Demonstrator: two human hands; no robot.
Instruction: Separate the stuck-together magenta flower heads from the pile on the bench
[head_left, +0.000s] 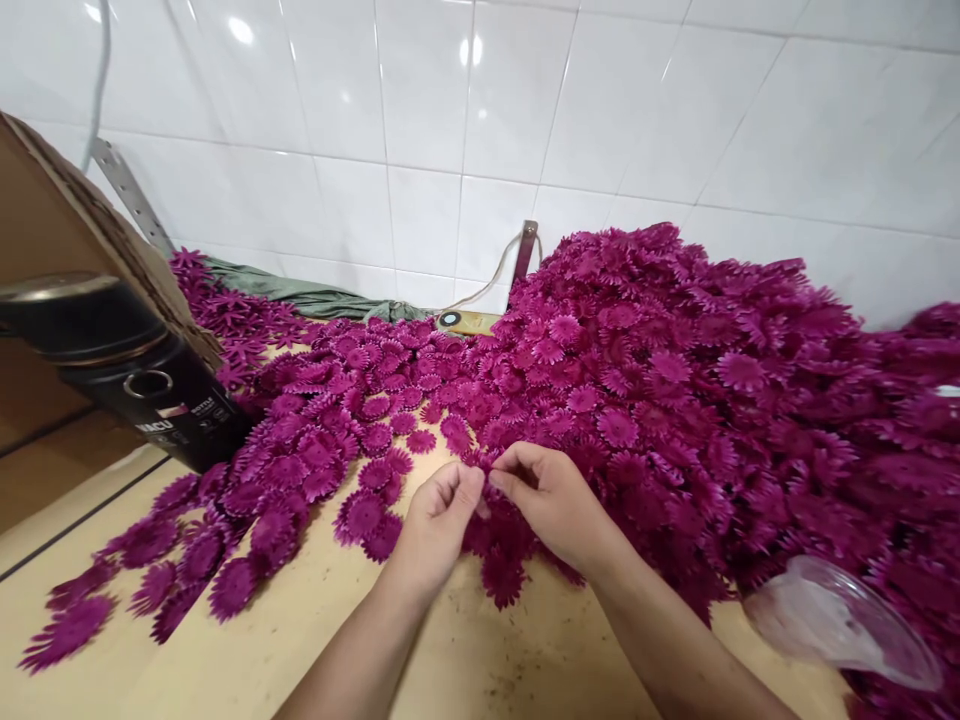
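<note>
My left hand (437, 518) is closed, thumb pressed against the curled fingers, above the middle of the table. Close beside it, my right hand (556, 502) makes a pinch with thumb and forefinger. The fingertips nearly meet, and whatever lies between them is too small or hidden to make out. Right under the hands are magenta artificial flower layers (503, 577), flat and round with jagged petals. More of them form a big heap (660, 370) to the right, and a looser spread (289, 470) reaches to the left.
A black vacuum bottle (161, 390) stands at the left by a cardboard box (82, 230). At the lower right a clear plastic container (840, 620) rests against the heap. Along the white tiled wall (420, 90) lie a green cloth (315, 292) and a small yellowish object (476, 323).
</note>
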